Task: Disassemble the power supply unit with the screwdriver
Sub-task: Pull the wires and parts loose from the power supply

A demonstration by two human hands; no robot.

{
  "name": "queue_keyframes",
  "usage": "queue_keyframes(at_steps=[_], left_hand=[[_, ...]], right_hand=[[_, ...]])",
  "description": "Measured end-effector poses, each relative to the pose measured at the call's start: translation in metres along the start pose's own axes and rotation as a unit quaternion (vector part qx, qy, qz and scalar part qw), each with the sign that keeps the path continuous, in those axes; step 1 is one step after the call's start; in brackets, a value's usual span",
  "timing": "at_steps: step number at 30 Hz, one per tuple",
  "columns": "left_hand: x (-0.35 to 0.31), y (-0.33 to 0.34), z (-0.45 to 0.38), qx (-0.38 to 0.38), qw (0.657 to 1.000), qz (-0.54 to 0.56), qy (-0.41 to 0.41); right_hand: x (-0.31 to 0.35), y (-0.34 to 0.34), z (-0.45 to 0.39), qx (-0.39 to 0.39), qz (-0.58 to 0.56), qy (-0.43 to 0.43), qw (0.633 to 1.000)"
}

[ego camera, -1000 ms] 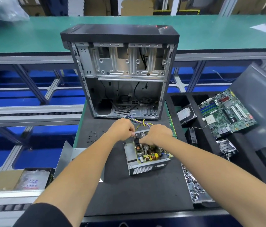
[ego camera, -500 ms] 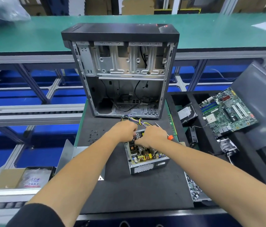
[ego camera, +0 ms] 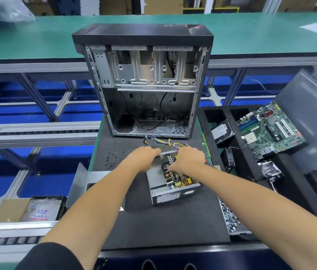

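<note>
The power supply unit [ego camera: 170, 189] lies on the black mat [ego camera: 163, 221], lid off, with its circuit board and yellow parts showing. Coloured wires [ego camera: 165, 143] run from its far end toward the case. My left hand [ego camera: 144, 157] grips the unit's far left edge. My right hand [ego camera: 188, 159] reaches into the far end of the unit with fingers curled. An orange bit of the screwdriver [ego camera: 204, 160] pokes out beside that hand; its tip is hidden.
An open, emptied computer case [ego camera: 144, 84] stands upright behind the unit. Loose screws [ego camera: 112, 158] lie on the mat to the left. A metal cover [ego camera: 89, 182] lies at left. Right trays hold a motherboard [ego camera: 270, 127], a hard drive [ego camera: 223, 131] and small parts [ego camera: 229, 217].
Both hands have kept working at the unit's far end, my right hand shifting slightly. The orange screwdriver handle has come into view beside my right hand. The view has drifted a little.
</note>
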State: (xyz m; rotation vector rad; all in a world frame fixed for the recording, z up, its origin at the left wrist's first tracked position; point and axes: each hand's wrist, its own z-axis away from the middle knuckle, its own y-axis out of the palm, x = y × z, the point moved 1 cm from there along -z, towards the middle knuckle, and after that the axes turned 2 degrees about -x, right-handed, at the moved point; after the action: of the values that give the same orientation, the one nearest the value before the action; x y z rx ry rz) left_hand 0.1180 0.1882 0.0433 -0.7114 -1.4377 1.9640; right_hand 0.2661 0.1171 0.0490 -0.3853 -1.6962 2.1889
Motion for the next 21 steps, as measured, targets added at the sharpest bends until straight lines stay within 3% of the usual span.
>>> queue_keyframes(at_steps=[7,15,21], left_hand=[[0.001,-0.004,-0.004,0.016,1.000,-0.010,0.004],[0.003,0.000,-0.002,0.015,1.000,0.016,-0.013],[0.008,0.002,-0.005,-0.003,1.000,0.029,-0.008]], right_hand=[[-0.015,-0.016,-0.004,0.004,0.014,0.011,1.000],[-0.026,-0.032,-0.010,0.076,0.041,0.012,0.996],[-0.037,-0.047,-0.009,0.059,0.058,0.009,0.997]])
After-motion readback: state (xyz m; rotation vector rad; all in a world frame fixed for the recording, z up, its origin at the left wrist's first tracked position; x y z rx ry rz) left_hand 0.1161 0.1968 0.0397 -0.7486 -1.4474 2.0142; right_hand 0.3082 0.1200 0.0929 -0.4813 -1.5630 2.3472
